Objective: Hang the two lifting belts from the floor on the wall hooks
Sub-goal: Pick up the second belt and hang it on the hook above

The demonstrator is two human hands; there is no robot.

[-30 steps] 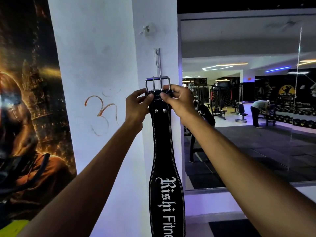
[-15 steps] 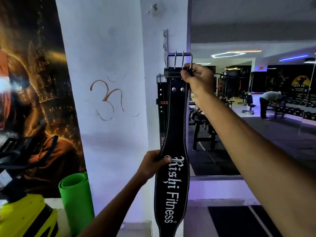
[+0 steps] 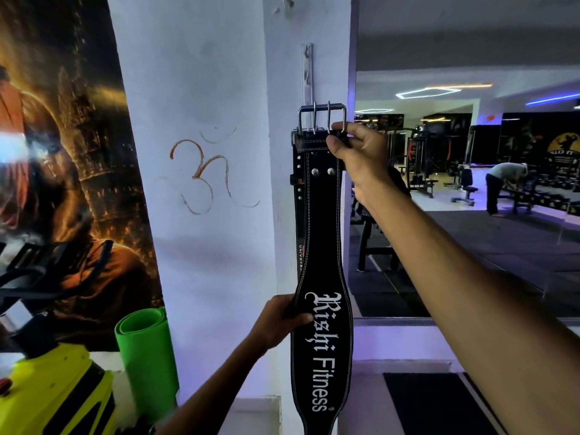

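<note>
A black lifting belt [image 3: 323,233] with white "Rishi Fitness" lettering hangs down the white pillar. Its steel buckle [image 3: 321,116] sits over the lower end of the metal wall hook strip [image 3: 307,70]. My right hand [image 3: 357,152] pinches the belt's top just below the buckle. My left hand [image 3: 279,318] grips the belt's left edge at its wide middle. A second black belt [image 3: 299,189] hangs behind the first, with only its left edge and studs showing.
A rolled green mat [image 3: 144,356] leans at the pillar's foot, next to a yellow and black machine [image 3: 53,394]. A poster covers the wall on the left. A large mirror [image 3: 470,199] on the right reflects the gym and a bending person.
My left hand left the buckle end and dropped to the belt's middle. The second belt behind came into view. Over the last half second, almost nothing moved.
</note>
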